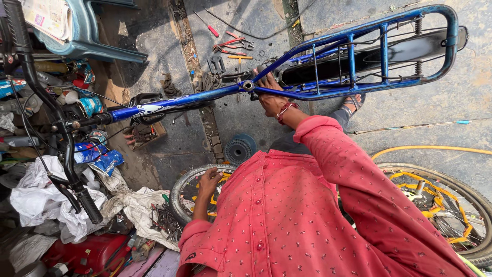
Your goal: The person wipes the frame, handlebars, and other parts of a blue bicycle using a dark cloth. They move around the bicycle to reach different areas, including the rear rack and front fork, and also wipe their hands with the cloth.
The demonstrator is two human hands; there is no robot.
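1. Our right hand is clamped on the blue bicycle frame, just beside its axle nut.
2. Our left hand rests with fingers closed on a small wheel below the frame.
3. Pliers lie on the concrete beyond the frame; a larger wheel lies below its rear rack.

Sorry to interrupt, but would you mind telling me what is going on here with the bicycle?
A person in a pink shirt is working on a blue bicycle frame over a concrete floor. The right hand rests on the frame near the seat junction, beside the rear carrier rack. The left hand grips a loose wheel low on the left. Pliers and a screwdriver lie on the ground beyond the frame.
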